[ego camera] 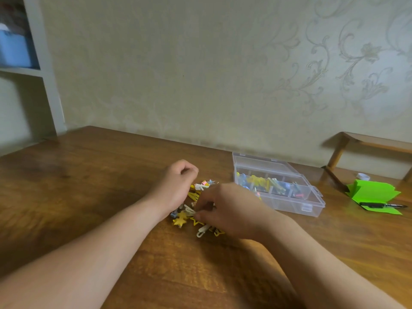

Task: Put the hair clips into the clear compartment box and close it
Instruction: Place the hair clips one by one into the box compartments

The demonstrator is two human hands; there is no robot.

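A pile of small hair clips (pixel 196 210), mostly yellow and white with a few blue ones, lies on the wooden table (pixel 89 186) between my hands. My left hand (pixel 176 184) rests at the pile's left edge with its fingers curled shut; whether it holds a clip is hidden. My right hand (pixel 225 210) reaches into the pile from the right, fingertips pinching among the clips. The clear compartment box (pixel 289 197) stands to the right with its lid (pixel 256 160) open and tilted back. Several clips lie in its far compartments.
A green folded paper (pixel 374 192) with a black pen (pixel 383 205) on it lies right of the box. A small white cap (pixel 363 176) sits behind it, beneath a small wooden stand (pixel 338 150). The wall runs along the table's far edge; a white shelf (pixel 33 72) stands at left.
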